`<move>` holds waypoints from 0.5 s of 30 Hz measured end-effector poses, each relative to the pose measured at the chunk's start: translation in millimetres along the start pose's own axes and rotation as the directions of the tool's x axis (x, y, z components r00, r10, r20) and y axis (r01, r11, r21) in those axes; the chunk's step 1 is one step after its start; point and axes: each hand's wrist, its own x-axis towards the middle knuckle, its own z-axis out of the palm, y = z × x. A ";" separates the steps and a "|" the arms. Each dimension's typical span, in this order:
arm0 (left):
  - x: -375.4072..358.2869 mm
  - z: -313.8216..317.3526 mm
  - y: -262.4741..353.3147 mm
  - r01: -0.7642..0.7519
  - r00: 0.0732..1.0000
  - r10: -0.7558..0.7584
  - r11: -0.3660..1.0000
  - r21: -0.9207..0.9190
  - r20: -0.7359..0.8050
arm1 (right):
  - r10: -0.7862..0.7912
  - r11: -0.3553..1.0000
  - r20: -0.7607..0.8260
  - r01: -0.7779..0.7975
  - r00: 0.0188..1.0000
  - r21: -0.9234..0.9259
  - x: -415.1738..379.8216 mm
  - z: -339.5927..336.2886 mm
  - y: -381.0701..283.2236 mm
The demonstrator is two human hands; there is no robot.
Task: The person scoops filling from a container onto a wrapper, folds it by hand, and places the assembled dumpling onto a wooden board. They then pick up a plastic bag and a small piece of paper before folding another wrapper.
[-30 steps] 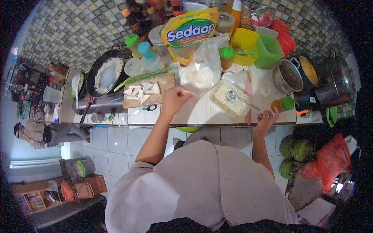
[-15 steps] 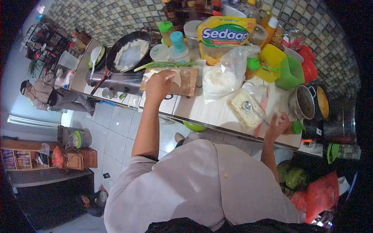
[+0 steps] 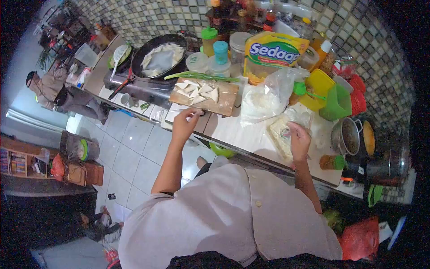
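A wooden board (image 3: 228,101) with several white dough triangles (image 3: 197,89) lies on the counter. My left hand (image 3: 184,124) is at the board's front edge, fingers pinched at a dark ring-like handle; what they hold, if anything, is too small to make out. My right hand (image 3: 299,138) hovers over a tray of pale batter or dough (image 3: 278,136), its fingers drawn together and partly hiding the spoon. Between them stands a clear plastic bag of white flour (image 3: 260,103). Green onions (image 3: 201,76) lie along the board's back edge.
A black pan (image 3: 179,47) holding dough pieces sits on the stove at the back left. Jars, bottles and a yellow Sedaap pouch (image 3: 257,67) line the wall. Green and yellow containers, a metal pot (image 3: 341,139) and a green-lidded jar (image 3: 329,162) are at right. Another person (image 3: 53,89) stands far left.
My left hand has drawn back from over the board to its front edge, uncovering the triangles. My right hand has moved left, from beside the tray to over it. The view has shifted slightly.
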 end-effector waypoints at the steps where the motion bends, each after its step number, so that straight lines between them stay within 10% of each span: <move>1: -6.4 -0.3 1.6 -0.014 0.999 0.015 0.999 -0.029 0.031 | -0.071 0.996 0.035 0.069 0.997 0.059 3.8 12.3 -4.3; 15: -49.1 -67.4 -88.9 0.326 0.943 -0.333 0.930 -0.168 -0.012 | -0.028 0.999 0.361 0.016 0.932 0.037 57.3 175.8 -36.7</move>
